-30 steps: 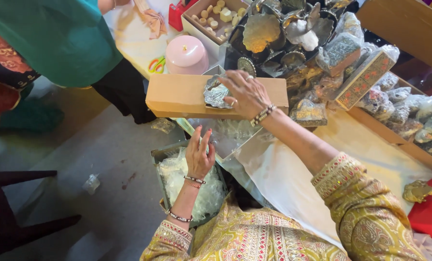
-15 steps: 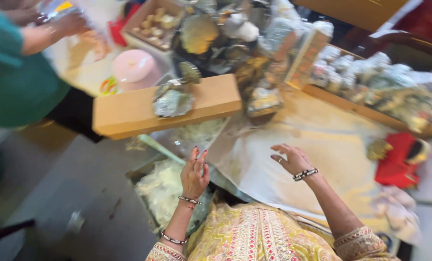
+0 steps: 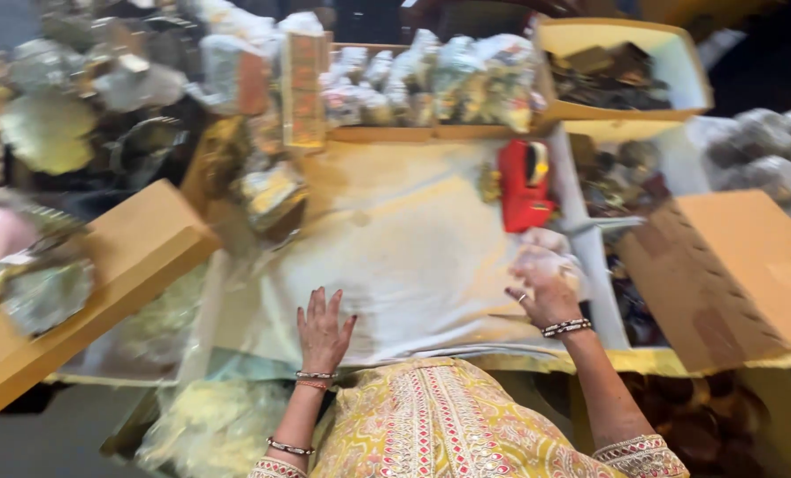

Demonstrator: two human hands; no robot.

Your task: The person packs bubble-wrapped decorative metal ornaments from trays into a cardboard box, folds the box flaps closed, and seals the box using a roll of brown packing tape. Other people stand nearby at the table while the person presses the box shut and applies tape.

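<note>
- The right hand (image 3: 544, 296) has left the wooden board (image 3: 103, 274), where it rested on a foil-wrapped packet a second ago, and now sits far to the person's right, fingers curled around a clear plastic-wrapped bundle (image 3: 546, 264) at the edge of the tabletop.
- The bundle lies just beside the white divider of an open tray (image 3: 590, 243), below a red tape dispenser (image 3: 524, 184); motion blur hides what the wrap contains.
- The left hand (image 3: 323, 329) has come up from the bag of pale shreds and now presses flat on the white cloth (image 3: 404, 248) near the person's body, fingers spread wide, holding nothing.
- The shift suggests that work has moved from the board on the left to the wrapped goods on the right.
- The foil-wrapped packet (image 3: 46, 292) remains on the board, well apart from both hands.
- A row of wrapped packets (image 3: 431, 80) lines the far edge, with a yellow-rimmed tray of dark pieces (image 3: 625, 71) beyond it.
- A large cardboard box (image 3: 732, 265) stands close to the right forearm and crowds that side; the tray's wall lies between the bundle and the box.
- The bag of pale shreds (image 3: 210, 425) sits low at the left, beneath the tabletop's edge.
</note>
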